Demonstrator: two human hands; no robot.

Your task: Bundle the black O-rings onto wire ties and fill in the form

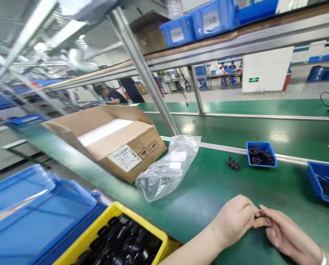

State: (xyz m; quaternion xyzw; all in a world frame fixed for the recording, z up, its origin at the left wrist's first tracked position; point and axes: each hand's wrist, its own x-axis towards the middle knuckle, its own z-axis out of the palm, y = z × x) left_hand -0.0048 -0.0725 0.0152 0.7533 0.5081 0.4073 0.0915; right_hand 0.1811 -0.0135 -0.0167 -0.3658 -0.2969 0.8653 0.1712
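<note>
2 blue bins stand on the right part of your green worktop (pixel 208 195), and both hold tangled black rings: the first blue bin (pixel 261 154) sits against the metal rail, and the second blue bin (pixel 326 182) is cut off by the right side of the view. Just left of the first bin lies a small heap of black parts (pixel 233 163). Off the near left corner, a yellow tray (pixel 92 225) is packed with black moulded parts (pixel 123 239), beside a blue plastic crate (pixel 34 217). An open cardboard box (pixel 106 143) sits at the worktop's left edge, touching a clear plastic bag (pixel 167 167). Near the front edge, your left hand (pixel 233 221) and right hand (pixel 288 235) meet, the fingertips (pixel 264 209) of both pinched narrow on a thin black piece (pixel 261 217), probably a ring, though it is too small to be sure.
</note>
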